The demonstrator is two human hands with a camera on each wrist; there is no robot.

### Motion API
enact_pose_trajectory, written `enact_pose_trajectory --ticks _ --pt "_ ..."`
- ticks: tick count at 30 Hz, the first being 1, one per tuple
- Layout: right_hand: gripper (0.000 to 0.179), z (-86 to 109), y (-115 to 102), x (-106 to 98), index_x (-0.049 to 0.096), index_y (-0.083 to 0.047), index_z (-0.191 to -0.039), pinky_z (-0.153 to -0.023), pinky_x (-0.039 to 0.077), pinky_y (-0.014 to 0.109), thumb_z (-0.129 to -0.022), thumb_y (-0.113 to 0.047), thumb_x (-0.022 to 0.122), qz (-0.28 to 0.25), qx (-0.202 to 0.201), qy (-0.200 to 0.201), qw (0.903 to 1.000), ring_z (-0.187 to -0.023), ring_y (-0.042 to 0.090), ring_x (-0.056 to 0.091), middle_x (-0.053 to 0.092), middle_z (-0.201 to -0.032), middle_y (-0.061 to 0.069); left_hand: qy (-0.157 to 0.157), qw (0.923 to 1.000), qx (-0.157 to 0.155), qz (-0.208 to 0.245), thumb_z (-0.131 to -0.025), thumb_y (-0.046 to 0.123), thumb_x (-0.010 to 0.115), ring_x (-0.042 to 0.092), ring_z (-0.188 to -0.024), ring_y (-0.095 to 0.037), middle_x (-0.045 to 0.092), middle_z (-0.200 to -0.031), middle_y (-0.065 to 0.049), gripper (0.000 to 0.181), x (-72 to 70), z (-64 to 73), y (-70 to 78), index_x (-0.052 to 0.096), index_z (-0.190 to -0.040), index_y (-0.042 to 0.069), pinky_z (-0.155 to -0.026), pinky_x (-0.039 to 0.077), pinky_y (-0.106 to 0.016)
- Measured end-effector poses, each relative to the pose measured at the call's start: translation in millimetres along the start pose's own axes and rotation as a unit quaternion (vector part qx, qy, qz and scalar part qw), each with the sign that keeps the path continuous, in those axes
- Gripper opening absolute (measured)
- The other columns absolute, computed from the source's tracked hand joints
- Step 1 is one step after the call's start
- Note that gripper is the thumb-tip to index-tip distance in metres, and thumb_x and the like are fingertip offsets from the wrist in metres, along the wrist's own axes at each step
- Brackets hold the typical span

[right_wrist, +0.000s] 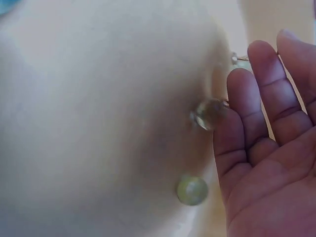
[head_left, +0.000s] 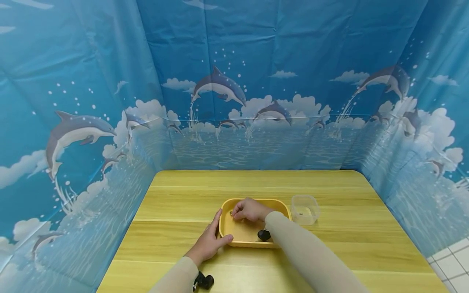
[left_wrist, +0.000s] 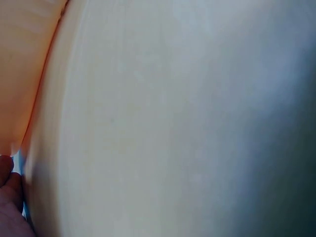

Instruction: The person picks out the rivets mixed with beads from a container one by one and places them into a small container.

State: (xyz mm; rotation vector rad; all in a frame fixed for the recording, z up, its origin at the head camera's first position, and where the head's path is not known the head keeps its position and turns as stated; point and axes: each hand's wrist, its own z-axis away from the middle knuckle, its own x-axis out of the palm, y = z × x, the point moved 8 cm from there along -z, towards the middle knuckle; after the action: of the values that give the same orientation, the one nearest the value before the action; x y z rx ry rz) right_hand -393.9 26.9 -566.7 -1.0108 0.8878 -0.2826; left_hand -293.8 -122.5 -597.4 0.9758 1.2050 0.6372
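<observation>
A yellow-orange rectangular tray (head_left: 253, 245) sits on the table. My left hand (head_left: 209, 240) steadies its left near corner, fingers stretched along the outer side wall and thumb reaching over the front rim. Inside, my right hand (head_left: 249, 209) is bent down, its fingertips right at a small shiny ball (head_left: 231, 213). In the right wrist view, a clear glass-like ball (right_wrist: 210, 114) overlaps the outermost finger. A yellow-green ball (right_wrist: 192, 191) lies below it and another small glassy thing (right_wrist: 240, 60) shows beyond the fingers. The thumb is hidden there; I cannot tell whether the fingertips pinch a ball.
A clear plastic container (head_left: 305, 209) stands just right of the tray, with something small inside it. The wooden table (head_left: 176, 228) is bordered by a blue dolphin-print curtain (head_left: 238, 150). Black wrist cameras show below the right wrist (head_left: 264, 235) and beside the left sleeve.
</observation>
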Motion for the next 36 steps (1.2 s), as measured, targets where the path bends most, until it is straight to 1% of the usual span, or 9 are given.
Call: enact_pose_trajectory --ticks 12,14,16,19,21,23,26,32,36 --pt "0.019 24.8 -22 -37 0.079 -0.005 -0.113 -0.081 0.054 0.035 -0.101 -0.019 0.073 0.02 -0.009 0.027 0.9994 -0.094 0.023 0.067 0.077 -0.105 -0.002 -0.004 0.9999 0.002 0.015 -0.1 0.045 0.072 0.034 -0.156 -0.039 0.026 -0.173 -0.019 0.101 0.9 -1.6 -1.9 0.001 -0.171 0.032 -0.125 0.03 -0.057" --pt "0.02 31.5 -25 -44 0.079 -0.006 -0.115 -0.08 0.054 0.033 -0.101 -0.02 0.072 0.024 -0.009 0.033 0.9991 -0.096 0.021 0.067 0.077 -0.108 -0.002 -0.006 0.9997 0.002 0.022 -0.1 0.044 0.073 0.035 -0.156 -0.037 0.025 -0.173 -0.019 0.102 1.2 -1.8 -2.1 0.001 -0.171 0.033 -0.126 0.03 -0.056" --pt "0.02 38.1 -26 -51 0.079 -0.008 -0.115 -0.07 0.052 0.033 -0.102 -0.022 0.071 0.03 -0.008 0.039 0.9988 -0.087 0.019 0.064 0.077 -0.109 -0.002 -0.007 0.9997 0.005 0.025 -0.1 0.044 0.073 0.035 -0.156 -0.038 0.025 -0.173 -0.019 0.102 1.2 -1.5 -1.6 0.001 -0.171 0.032 -0.125 0.03 -0.057" --pt "0.021 47.3 -28 -63 0.079 -0.009 -0.115 -0.071 0.051 0.033 -0.102 -0.023 0.071 0.034 -0.009 0.049 0.9982 -0.088 0.02 0.064 0.077 -0.112 -0.001 -0.003 0.9997 0.002 0.023 -0.098 0.044 0.075 0.033 -0.157 -0.038 0.026 -0.173 -0.018 0.103 0.6 -0.6 -1.3 0.003 -0.171 0.034 -0.126 0.027 -0.058" --pt "0.02 53.0 -27 -71 0.079 -0.01 -0.115 -0.074 0.053 0.037 -0.102 -0.023 0.071 0.03 -0.006 0.055 0.998 -0.091 0.023 0.065 0.077 -0.114 0.001 0.0 0.9998 0.003 0.021 -0.098 0.044 0.075 0.032 -0.158 -0.038 0.026 -0.173 -0.018 0.102 0.6 -0.2 -1.0 0.004 -0.171 0.035 -0.126 0.027 -0.059" --pt "0.02 58.2 -28 -79 0.079 -0.009 -0.115 -0.088 0.055 0.039 -0.103 -0.022 0.071 0.028 -0.006 0.06 0.9977 -0.102 0.024 0.068 0.077 -0.117 0.004 0.002 0.9998 0.003 0.021 -0.098 0.044 0.075 0.033 -0.157 -0.036 0.027 -0.173 -0.017 0.102 0.4 0.1 -0.9 0.004 -0.171 0.036 -0.126 0.027 -0.058" --pt "0.018 65.5 -25 -91 0.079 -0.01 -0.114 -0.093 0.056 0.043 -0.102 -0.022 0.071 0.025 0.001 0.069 0.9973 -0.105 0.024 0.069 0.076 -0.119 0.006 0.002 0.9998 0.007 0.021 -0.099 0.042 0.075 0.036 -0.156 -0.034 0.027 -0.173 -0.016 0.102 0.7 0.2 -0.3 0.003 -0.171 0.035 -0.126 0.029 -0.057" --pt "0.017 82.0 -16 -115 0.078 -0.011 -0.114 -0.083 0.054 0.04 -0.102 -0.02 0.07 0.03 0.012 0.091 0.9953 -0.093 0.024 0.064 0.076 -0.116 0.005 0.004 0.9998 0.009 0.015 -0.099 0.041 0.075 0.039 -0.154 -0.035 0.03 -0.171 -0.018 0.102 0.5 1.5 2.7 0.003 -0.171 0.033 -0.124 0.031 -0.056" --pt "0.017 95.5 -8 -127 0.078 -0.012 -0.115 -0.083 0.055 0.038 -0.103 -0.021 0.069 0.043 0.012 0.104 0.9936 -0.095 0.021 0.065 0.075 -0.116 0.005 0.005 0.9998 0.006 0.018 -0.098 0.041 0.075 0.036 -0.155 -0.039 0.029 -0.171 -0.021 0.102 -0.6 2.2 4.0 0.005 -0.171 0.034 -0.125 0.03 -0.059"
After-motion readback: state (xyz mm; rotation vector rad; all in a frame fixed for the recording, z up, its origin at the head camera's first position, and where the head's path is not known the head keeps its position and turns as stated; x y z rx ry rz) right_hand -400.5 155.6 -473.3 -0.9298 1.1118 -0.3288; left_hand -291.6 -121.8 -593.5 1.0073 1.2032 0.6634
